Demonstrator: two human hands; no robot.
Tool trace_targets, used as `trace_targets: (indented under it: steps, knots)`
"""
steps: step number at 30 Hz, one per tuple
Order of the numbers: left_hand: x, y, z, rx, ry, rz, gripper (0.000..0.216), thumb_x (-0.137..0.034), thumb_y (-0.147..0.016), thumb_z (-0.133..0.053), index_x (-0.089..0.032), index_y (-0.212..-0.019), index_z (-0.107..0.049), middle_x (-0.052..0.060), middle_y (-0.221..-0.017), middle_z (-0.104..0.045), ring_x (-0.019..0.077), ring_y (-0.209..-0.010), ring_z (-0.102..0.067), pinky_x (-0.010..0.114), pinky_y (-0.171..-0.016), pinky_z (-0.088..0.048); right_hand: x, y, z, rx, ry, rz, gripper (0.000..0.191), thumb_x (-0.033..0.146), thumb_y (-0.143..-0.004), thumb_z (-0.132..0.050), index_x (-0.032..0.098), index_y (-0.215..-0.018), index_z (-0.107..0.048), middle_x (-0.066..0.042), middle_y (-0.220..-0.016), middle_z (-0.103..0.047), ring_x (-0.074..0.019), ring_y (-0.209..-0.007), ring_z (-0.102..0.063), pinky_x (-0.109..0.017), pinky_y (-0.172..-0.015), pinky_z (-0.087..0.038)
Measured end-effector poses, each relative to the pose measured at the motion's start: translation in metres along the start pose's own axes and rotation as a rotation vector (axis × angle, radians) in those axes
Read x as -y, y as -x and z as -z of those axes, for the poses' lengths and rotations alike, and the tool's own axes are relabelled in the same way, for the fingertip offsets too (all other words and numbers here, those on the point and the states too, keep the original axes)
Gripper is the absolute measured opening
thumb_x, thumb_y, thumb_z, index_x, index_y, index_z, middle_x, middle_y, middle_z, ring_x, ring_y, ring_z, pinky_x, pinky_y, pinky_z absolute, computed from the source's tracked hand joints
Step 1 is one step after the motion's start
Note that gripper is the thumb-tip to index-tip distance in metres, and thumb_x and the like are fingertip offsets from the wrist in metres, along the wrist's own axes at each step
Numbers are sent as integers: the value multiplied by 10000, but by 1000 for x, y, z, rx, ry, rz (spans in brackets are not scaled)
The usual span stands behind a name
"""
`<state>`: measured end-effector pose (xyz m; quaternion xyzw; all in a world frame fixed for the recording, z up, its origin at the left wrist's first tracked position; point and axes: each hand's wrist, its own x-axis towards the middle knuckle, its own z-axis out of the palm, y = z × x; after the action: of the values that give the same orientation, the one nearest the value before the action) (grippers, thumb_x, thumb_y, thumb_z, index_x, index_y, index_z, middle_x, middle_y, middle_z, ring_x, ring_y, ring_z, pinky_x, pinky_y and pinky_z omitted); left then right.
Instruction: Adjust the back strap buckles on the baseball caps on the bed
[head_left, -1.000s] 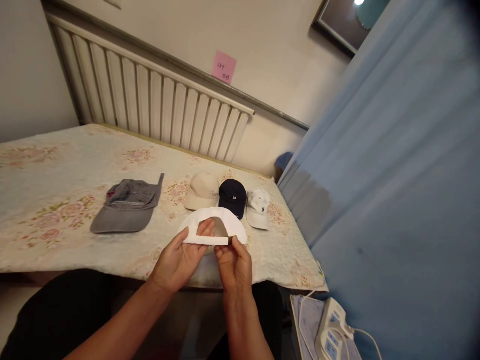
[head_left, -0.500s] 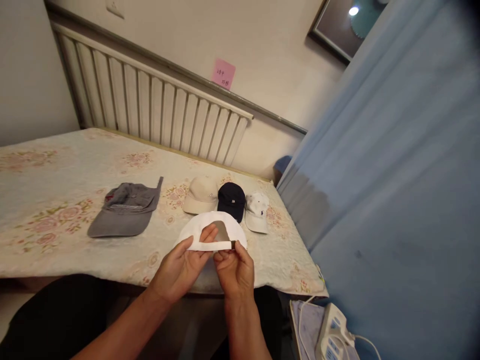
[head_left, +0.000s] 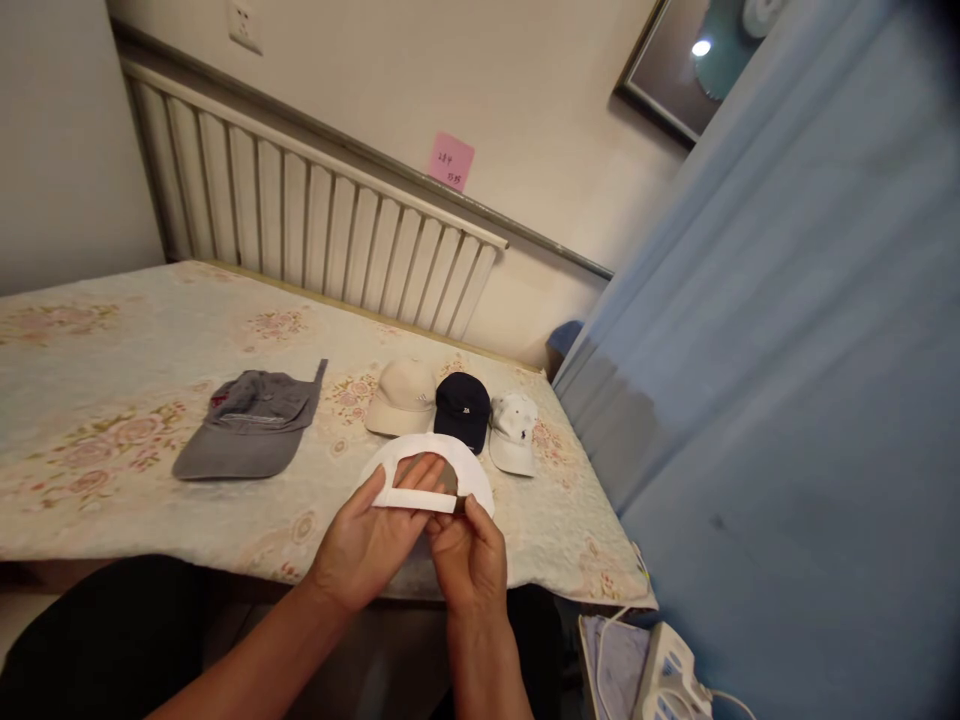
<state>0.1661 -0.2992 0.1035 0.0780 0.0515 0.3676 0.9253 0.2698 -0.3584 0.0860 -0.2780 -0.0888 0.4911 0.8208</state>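
Between my two hands is a white baseball cap (head_left: 471,462), its back opening and strap facing me. My left hand (head_left: 367,550) grips the cap's left edge, thumb outside, with fingers showing through the opening. My right hand (head_left: 472,560) pinches the right end of the strap, at a dark brown piece (head_left: 460,506). Just beyond lie a beige cap (head_left: 403,395), a black cap (head_left: 462,410) and a white cap with a small dark logo (head_left: 514,435), side by side. Farther left rests a grey cap (head_left: 251,425), its strap end sticking up.
A flowered cover (head_left: 247,510) lies over the bed. Behind it stands a white radiator (head_left: 322,215) against the wall, below a pink note (head_left: 451,160). A blue curtain (head_left: 750,330) hangs on the right. At lower right a white power strip (head_left: 670,670) with cables sits on a small surface.
The strap's brown end has shifted a little left, and more of my left fingers shows through the cap's opening. The whole view has tilted slightly upward.
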Motion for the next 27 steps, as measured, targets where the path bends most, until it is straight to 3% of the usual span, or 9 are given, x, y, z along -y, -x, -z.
trace_targets:
  steps: [5,15,21,27]
  knots:
    - [0,-5,1,-13,25,20,574,-263,-960,-319,-118,-1499,-181,177,-1425,-469,273,-1303,-450,495,-1136,-301,3,0,1,49,-17,33,226,178,-755,-657,166,-980,-681,-52,-872,-740,-171,-814,-676,-274,-660,-526]
    - [-8,-10,15,-10,102,44,591,-212,-958,-322,-91,-1505,-134,188,-1356,-542,246,-1275,-485,436,-1113,-362,0,-2,2,-58,-23,72,307,185,-717,-717,129,-1015,-669,-109,-1002,-733,-218,-982,-680,-433,-1004,-468]
    - [-11,-11,15,-30,117,55,574,-211,-964,-306,-122,-1507,-140,187,-1369,-529,248,-1236,-527,428,-1090,-396,-2,-2,0,-63,-9,88,277,192,-721,-727,127,-982,-666,-126,-1008,-731,-245,-1058,-660,-475,-1031,-443]
    - [-13,-10,15,-64,100,48,558,-193,-968,-294,-72,-1495,-158,214,-1307,-577,242,-1210,-553,393,-1065,-425,-3,-2,2,-56,0,95,286,189,-700,-756,144,-966,-660,-103,-975,-743,-249,-1030,-676,-476,-1025,-445]
